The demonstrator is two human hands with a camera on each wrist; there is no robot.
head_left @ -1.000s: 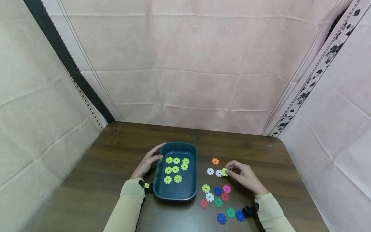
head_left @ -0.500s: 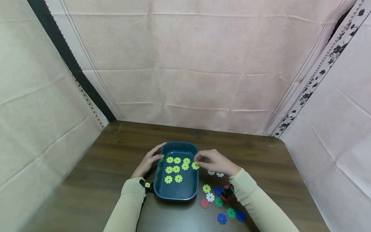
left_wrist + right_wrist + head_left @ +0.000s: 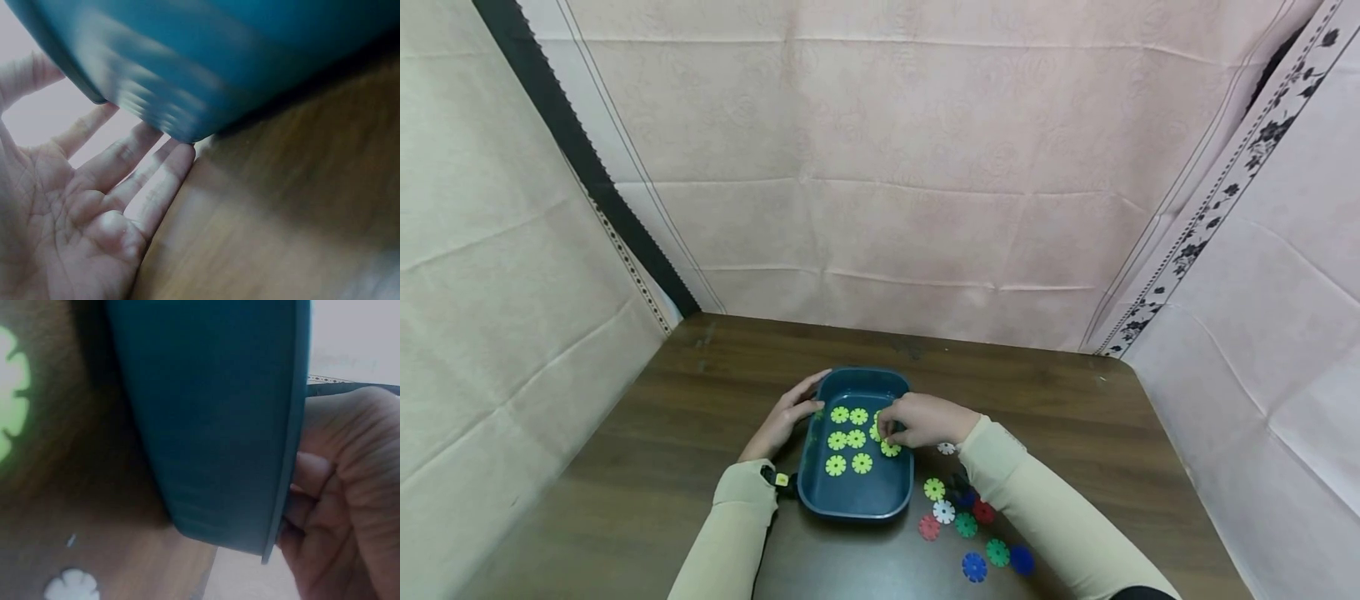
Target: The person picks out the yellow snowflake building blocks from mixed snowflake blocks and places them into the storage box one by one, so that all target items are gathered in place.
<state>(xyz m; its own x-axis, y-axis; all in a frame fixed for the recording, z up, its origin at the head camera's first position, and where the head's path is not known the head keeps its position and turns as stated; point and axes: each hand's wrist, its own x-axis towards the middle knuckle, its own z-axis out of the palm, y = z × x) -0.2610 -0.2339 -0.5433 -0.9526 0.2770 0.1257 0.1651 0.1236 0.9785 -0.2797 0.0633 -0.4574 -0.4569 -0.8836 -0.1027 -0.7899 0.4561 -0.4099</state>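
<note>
A dark teal tray (image 3: pixel 855 497) stands on the table, with several yellow-green flower-shaped discs (image 3: pixel 837 440) lying inside in loose rows. My left hand (image 3: pixel 781 423) holds its left side: the thumb lies over the rim and the fingers rest along the outer wall, as the left wrist view shows. Inside the tray's right half, my right hand (image 3: pixel 925 419) pinches one yellow-green flower disc (image 3: pixel 890 450) low over the floor. It partly covers other discs there. In the right wrist view the tray's wall (image 3: pixel 212 425) hides the fingertips.
Right of the tray lie several loose flower discs: a yellow-green one (image 3: pixel 934 488), white (image 3: pixel 943 511), red (image 3: pixel 928 527), green (image 3: pixel 997 552) and blue (image 3: pixel 974 567). My right forearm (image 3: pixel 1037 500) passes over some. Pale cloth (image 3: pixel 880 183) hangs behind the table (image 3: pixel 715 400).
My right hand has carried a yellow-green flower disc from beside the white discs leftward, over the rim and down into the tray. The left hand stays on the tray's side.
</note>
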